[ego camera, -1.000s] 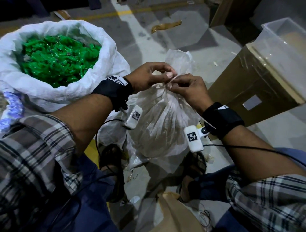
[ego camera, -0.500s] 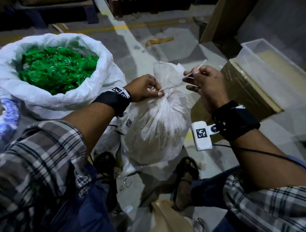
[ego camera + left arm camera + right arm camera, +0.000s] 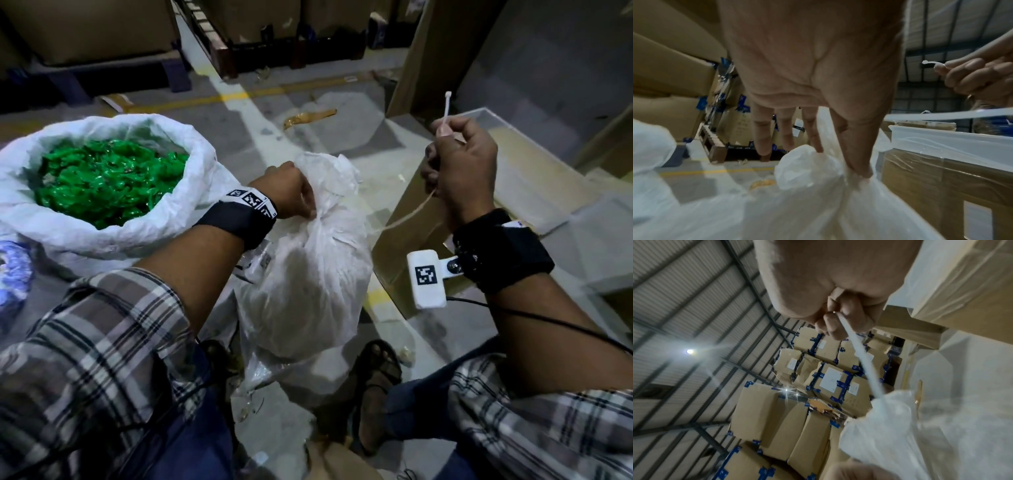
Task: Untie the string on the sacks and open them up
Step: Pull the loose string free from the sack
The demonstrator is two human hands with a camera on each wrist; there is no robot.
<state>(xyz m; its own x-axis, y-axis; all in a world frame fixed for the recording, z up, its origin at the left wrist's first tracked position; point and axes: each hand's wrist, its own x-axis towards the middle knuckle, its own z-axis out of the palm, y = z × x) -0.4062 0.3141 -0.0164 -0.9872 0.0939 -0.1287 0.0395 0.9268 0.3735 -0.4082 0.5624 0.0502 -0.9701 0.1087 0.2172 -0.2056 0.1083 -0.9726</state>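
Observation:
A translucent plastic sack [image 3: 308, 274] stands on the floor between my knees, its neck [image 3: 322, 219] still gathered. My left hand [image 3: 291, 192] pinches that neck between thumb and forefinger [image 3: 857, 165]. My right hand [image 3: 459, 164] is raised to the right of the sack and grips a white tie [image 3: 411, 212] that looks like a cable tie, its headed end [image 3: 448, 99] sticking up above the fist. The tie [image 3: 859, 360] stretches taut from my right fist down to the sack [image 3: 900, 426].
An open white woven sack [image 3: 212, 192] full of green pieces [image 3: 106, 181] stands at the left. A clear plastic bin [image 3: 534, 171] sits on a cardboard box [image 3: 411, 240] at the right. Stacked cartons [image 3: 777, 418] and a pallet [image 3: 219, 54] stand behind. My sandalled foot [image 3: 376, 377] is below the sack.
My right hand has pulled the tie up and away to the right, drawing it out from the neck. My left hand has stayed on the sack's neck.

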